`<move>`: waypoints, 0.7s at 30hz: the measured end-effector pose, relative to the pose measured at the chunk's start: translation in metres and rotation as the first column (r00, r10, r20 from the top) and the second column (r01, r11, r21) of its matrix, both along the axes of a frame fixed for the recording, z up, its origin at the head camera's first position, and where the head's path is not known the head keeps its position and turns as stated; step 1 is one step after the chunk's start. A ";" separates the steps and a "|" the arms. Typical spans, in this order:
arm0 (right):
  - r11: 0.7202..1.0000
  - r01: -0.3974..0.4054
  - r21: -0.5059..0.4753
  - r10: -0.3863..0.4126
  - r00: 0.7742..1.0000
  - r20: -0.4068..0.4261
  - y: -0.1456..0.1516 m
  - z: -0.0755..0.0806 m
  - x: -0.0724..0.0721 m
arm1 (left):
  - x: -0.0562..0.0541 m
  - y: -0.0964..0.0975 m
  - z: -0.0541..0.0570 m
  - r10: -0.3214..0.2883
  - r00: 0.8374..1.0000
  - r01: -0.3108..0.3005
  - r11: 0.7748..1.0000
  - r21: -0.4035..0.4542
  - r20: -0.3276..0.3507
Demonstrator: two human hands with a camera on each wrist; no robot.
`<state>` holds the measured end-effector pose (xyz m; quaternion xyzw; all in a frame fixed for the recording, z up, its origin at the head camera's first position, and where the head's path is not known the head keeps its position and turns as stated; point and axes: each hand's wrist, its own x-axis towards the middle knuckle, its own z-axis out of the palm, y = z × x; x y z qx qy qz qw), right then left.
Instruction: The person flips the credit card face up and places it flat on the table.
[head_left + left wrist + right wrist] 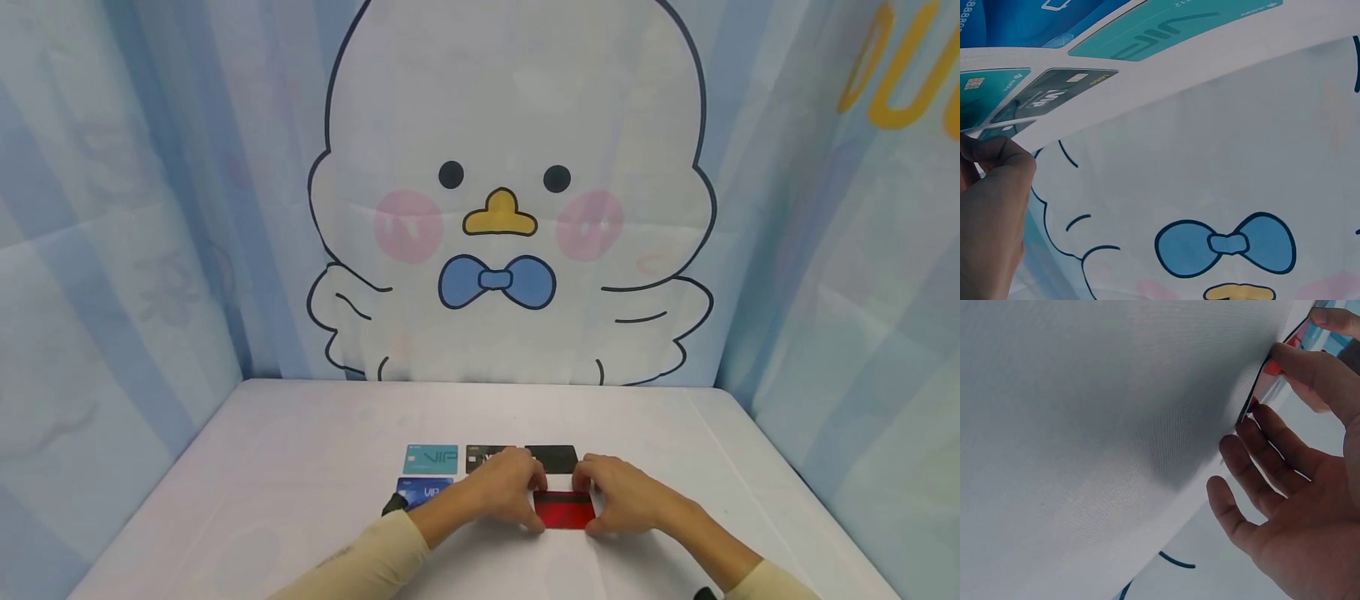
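Observation:
A red card (564, 513) with a dark stripe along its far edge lies between my two hands, close over the white table. My left hand (501, 487) grips its left side, thumb at the near corner and fingers toward the far one. On the opposite side, my right hand (630, 498) holds the right edge between thumb and fingers. The right wrist view catches the card nearly edge-on, with the outer fingers of the right hand (1304, 500) spread off it. In the left wrist view, the left hand (991, 187) hides most of what it grips.
Beyond my hands lie a teal VIP card (431, 459), a dark grey card (480, 458) and a black card (552, 459) in a row. A blue VIP card (423, 490) sits nearer, partly behind my left forearm. Another teal card (997, 94) shows in the left wrist view.

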<state>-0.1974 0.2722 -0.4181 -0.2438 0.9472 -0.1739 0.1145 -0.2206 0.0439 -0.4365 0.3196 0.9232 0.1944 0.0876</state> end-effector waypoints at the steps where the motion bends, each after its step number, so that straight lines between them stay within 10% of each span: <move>1: 1.000 -0.004 -0.001 0.004 1.000 -0.003 0.000 0.000 0.000 | 0.000 0.000 0.000 -0.002 1.000 0.002 1.000 0.001 -0.004; 21: 0.999 -0.001 -0.041 0.003 0.999 0.050 0.000 0.006 0.001 | -0.001 -0.011 0.001 -0.029 0.998 0.032 0.999 0.042 -0.063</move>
